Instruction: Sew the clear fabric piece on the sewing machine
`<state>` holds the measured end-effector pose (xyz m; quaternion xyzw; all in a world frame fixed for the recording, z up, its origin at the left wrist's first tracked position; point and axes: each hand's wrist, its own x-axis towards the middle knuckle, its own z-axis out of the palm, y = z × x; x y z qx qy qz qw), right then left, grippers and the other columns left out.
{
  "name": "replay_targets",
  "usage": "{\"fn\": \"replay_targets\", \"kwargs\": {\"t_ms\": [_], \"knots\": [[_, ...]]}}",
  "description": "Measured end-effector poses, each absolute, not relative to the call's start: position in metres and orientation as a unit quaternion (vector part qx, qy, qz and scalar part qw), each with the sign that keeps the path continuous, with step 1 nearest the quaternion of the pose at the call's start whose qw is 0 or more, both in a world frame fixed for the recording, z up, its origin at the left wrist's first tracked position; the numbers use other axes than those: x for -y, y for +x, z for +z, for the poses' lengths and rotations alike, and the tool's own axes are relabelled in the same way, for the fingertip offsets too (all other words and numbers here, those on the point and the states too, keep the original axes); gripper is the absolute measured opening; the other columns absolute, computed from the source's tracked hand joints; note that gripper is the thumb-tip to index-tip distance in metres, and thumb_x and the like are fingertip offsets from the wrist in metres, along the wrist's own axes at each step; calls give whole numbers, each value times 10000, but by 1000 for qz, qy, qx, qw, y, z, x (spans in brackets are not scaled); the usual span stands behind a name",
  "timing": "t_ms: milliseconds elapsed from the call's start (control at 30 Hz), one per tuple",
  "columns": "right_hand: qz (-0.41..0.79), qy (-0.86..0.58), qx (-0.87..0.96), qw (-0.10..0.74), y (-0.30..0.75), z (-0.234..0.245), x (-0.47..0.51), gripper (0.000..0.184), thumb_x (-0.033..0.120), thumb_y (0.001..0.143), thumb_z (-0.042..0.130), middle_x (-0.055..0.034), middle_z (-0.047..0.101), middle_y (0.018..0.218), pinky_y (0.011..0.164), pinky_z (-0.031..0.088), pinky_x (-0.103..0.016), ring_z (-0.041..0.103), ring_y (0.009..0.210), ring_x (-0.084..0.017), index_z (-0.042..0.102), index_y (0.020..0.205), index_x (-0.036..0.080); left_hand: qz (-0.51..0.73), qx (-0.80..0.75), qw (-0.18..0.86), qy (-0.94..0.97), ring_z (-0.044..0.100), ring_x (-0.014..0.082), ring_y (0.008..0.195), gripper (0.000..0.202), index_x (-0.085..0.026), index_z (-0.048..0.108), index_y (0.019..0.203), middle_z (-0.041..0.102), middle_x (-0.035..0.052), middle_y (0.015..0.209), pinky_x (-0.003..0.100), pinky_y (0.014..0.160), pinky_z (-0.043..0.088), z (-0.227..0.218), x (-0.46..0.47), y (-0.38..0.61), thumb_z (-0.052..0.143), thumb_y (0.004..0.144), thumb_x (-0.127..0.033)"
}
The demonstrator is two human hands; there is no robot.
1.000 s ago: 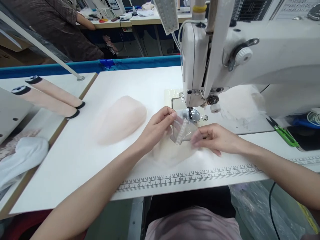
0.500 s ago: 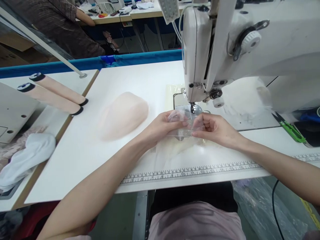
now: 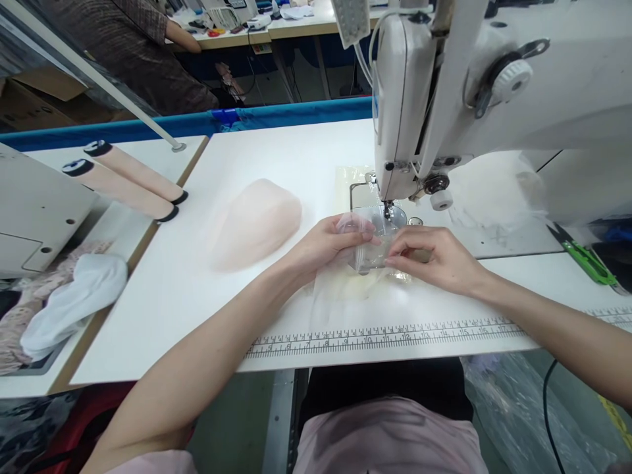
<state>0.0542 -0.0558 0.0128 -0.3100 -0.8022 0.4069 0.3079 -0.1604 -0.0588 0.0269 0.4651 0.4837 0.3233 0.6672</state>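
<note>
A piece of sheer whitish fabric point(image 3: 340, 299) lies on the white table point(image 3: 162, 316) just in front of the presser foot of the sewing machine point(image 3: 399, 112), its upper part raised over the metal plate under the needle; the left hand point(image 3: 333, 243), in front of the machine and a little left of its needle, pinches this fabric between thumb and fingers, a see-through fold lying across the fingertips; the right hand point(image 3: 437, 258), in front of the machine and a little right of its needle, brings thumb and forefinger together at the fabric's right edge, though whether they grip it I cannot tell.

Left of the machine, well apart from it, a pale pink sheer piece point(image 3: 259, 224) lies flat; right of the needle, beneath the machine's arm, sits a heap of white sheer material point(image 3: 496, 187); farther right of the machine lie green-handled thread snips point(image 3: 587, 260); nearer the wearer than the machine, a printed measuring scale point(image 3: 385, 339) runs along the table edge; far left of the machine are two pink cylinders with dark ends point(image 3: 123, 191) and a crumpled white cloth point(image 3: 74, 306); beyond the machine, to its left, a person in a dark top point(image 3: 133, 52) is beside another table.
</note>
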Motion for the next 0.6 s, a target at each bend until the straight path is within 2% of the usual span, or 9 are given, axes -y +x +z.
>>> {"fn": "replay_targets", "kwargs": {"t_ms": [133,200,267,333,400,500,600], "knots": [[441,-341,769,313,54,15,57,297,344,834,687,-24,670,749,686,499,-334,616,704,-159,615,590,191,322,-488,672,454,655,140,687,194,-166,616,892,690,22,841,271,607,555,28,58,-161,735,773,-264],[455,-364,749,316,54,16,57,345,339,801,718,-19,657,715,677,508,-333,618,691,-160,544,542,190,317,-491,668,461,645,130,676,192,-171,631,920,686,24,858,256,597,541,28,58,-162,724,783,-270],[458,-386,733,322,55,17,57,275,289,758,752,-3,648,726,670,521,-320,622,696,-156,539,610,197,309,-493,666,467,612,108,628,190,-175,646,955,669,17,819,230,564,508,28,59,-163,699,802,-273],[455,-403,723,330,57,17,57,194,223,721,765,7,658,814,663,537,-300,632,709,-144,577,763,206,306,-487,673,465,583,99,609,191,-163,655,968,638,11,771,217,551,483,29,59,-163,681,809,-266],[457,-410,713,338,58,16,55,238,184,714,754,3,668,900,665,553,-286,644,716,-132,595,889,210,304,-473,689,458,563,99,608,195,-151,654,969,596,0,719,218,559,478,30,60,-162,668,814,-267],[467,-413,699,350,60,15,53,206,185,721,744,1,686,867,688,567,-276,654,725,-128,628,892,198,294,-466,690,469,528,96,580,209,-155,647,941,533,-24,652,227,559,474,34,62,-160,653,839,-338],[472,-404,695,363,59,15,52,138,204,728,741,-1,702,821,705,570,-269,661,742,-128,675,848,188,287,-485,630,535,549,109,621,257,-183,636,905,560,-26,699,243,587,479,35,65,-156,747,757,-362]]}}
